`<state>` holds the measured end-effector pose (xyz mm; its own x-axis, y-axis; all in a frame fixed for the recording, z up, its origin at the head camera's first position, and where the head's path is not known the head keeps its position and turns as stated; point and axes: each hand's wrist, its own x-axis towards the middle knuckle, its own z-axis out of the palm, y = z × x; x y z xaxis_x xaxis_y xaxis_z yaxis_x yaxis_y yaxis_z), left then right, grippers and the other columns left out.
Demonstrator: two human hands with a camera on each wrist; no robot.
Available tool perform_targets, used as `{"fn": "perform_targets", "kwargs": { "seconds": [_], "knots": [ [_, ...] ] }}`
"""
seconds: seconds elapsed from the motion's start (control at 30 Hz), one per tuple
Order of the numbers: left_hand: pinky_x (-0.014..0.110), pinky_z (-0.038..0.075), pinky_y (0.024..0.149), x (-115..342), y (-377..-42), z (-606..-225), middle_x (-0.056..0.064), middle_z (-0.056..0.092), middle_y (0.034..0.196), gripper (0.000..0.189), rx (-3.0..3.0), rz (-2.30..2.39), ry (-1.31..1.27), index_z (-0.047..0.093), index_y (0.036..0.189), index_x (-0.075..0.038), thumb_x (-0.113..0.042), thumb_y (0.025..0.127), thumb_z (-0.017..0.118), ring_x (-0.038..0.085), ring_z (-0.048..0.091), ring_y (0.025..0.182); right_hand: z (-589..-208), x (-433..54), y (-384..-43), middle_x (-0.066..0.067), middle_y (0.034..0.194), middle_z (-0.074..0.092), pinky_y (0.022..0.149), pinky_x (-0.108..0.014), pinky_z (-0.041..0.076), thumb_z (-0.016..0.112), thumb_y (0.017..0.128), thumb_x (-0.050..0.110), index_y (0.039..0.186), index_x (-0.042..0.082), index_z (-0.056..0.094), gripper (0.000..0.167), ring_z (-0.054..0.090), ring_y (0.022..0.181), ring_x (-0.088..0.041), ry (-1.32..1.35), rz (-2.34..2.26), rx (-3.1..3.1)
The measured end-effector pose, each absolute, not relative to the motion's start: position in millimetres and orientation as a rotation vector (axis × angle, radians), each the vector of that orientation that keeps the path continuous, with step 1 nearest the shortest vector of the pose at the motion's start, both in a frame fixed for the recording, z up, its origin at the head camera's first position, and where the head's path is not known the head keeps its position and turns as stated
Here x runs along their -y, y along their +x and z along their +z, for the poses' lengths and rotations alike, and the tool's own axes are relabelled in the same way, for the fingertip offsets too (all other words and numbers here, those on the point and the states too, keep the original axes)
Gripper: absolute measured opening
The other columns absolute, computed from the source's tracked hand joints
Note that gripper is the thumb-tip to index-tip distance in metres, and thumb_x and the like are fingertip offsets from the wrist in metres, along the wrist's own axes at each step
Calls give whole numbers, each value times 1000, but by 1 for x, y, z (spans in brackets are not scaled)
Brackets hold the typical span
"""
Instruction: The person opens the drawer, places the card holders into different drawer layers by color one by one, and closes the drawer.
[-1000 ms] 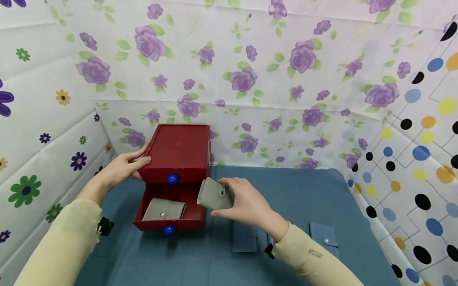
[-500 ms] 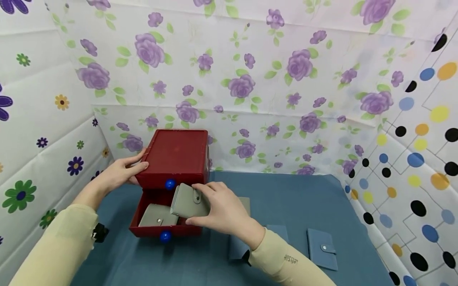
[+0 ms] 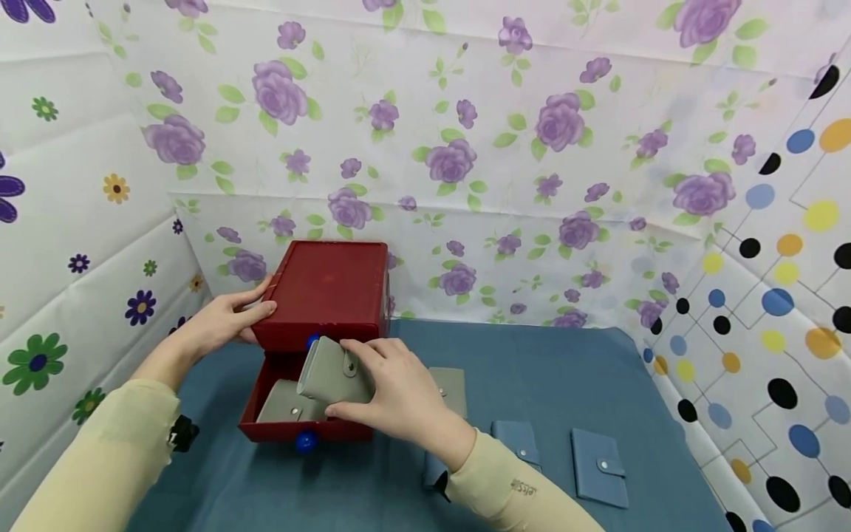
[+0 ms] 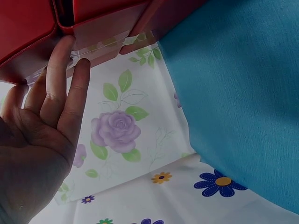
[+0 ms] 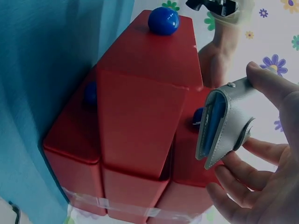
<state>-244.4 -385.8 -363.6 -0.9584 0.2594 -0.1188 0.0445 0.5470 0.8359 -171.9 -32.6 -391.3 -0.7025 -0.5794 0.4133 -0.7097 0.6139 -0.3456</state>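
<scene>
A small grey snap wallet (image 3: 332, 377) is pinched between the thumb and fingers of my right hand (image 3: 405, 395). It hangs tilted above the pulled-out drawer (image 3: 266, 432) of a red drawer box (image 3: 332, 284). In the right wrist view this is the middle of three drawers, and blue layers show inside the held wallet (image 5: 229, 121). Another grey wallet (image 3: 279, 403) lies in the drawer, partly covered by the held one. My left hand (image 3: 216, 325) touches the box's left side; the left wrist view has its fingers (image 4: 57, 74) extended against that side.
Right of the box lie a grey wallet (image 3: 452, 388), partly behind my right hand, and blue wallets (image 3: 517, 441), (image 3: 598, 469). Another blue piece (image 3: 434, 467) is mostly hidden by the right wrist. A blue cloth (image 3: 532, 355) covers the table; patterned sheets surround it.
My right hand has carried the grey wallet leftward, from beside the box to over the drawer, uncovering wallets on the cloth. The left hand stays against the box.
</scene>
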Motion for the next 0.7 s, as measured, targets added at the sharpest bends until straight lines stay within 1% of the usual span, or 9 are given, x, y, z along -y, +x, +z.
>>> {"fn": "perform_targets", "kwargs": {
  "seconds": [0.13,0.2,0.27,0.4,0.5,0.6,0.7],
  "knots": [
    [50,57,99,386,-244,-365,37,54,148,75,-2566,1364,255,10,173,-24,-45,114,51,30,80,92,-394,38,-171,1,132,67,97,-35,55,82,85,69,157,25,56,88,59,123,-18,1066,691,2576],
    [53,57,100,387,-244,-366,36,56,147,75,-2569,1365,254,10,173,-24,-45,114,51,30,80,92,-396,40,-170,1,131,67,97,-35,55,81,85,70,157,25,56,88,59,123,-18,1067,682,2591],
    [50,58,99,388,-243,-366,35,58,145,75,-2564,1371,255,10,173,-24,-44,114,51,30,80,92,-398,41,-170,1,131,67,97,-36,55,80,86,70,157,26,56,87,60,122,-18,1059,685,2608],
    [37,61,92,388,-243,-368,35,60,142,74,-2550,1388,254,10,173,-23,-42,115,52,31,80,91,-401,41,-170,1,132,67,97,-37,56,79,87,70,157,26,56,86,60,123,-18,1040,718,2626],
    [35,61,91,387,-243,-369,35,60,142,74,-2544,1389,255,9,172,-23,-42,115,52,31,80,91,-403,41,-171,1,132,67,97,-37,56,79,87,69,157,25,57,86,60,123,-18,1033,735,2616],
    [42,60,95,387,-245,-370,34,60,142,74,-2550,1383,258,10,173,-23,-43,115,51,30,80,92,-404,42,-172,1,131,68,96,-36,56,79,87,69,156,24,57,85,60,122,-18,1037,734,2599],
    [50,57,100,386,-247,-369,32,64,138,74,-2563,1367,258,10,173,-24,-44,114,51,29,80,93,-405,42,-174,1,130,68,96,-36,56,80,87,69,156,23,57,85,60,121,-18,1038,720,2577]
  ]
}}
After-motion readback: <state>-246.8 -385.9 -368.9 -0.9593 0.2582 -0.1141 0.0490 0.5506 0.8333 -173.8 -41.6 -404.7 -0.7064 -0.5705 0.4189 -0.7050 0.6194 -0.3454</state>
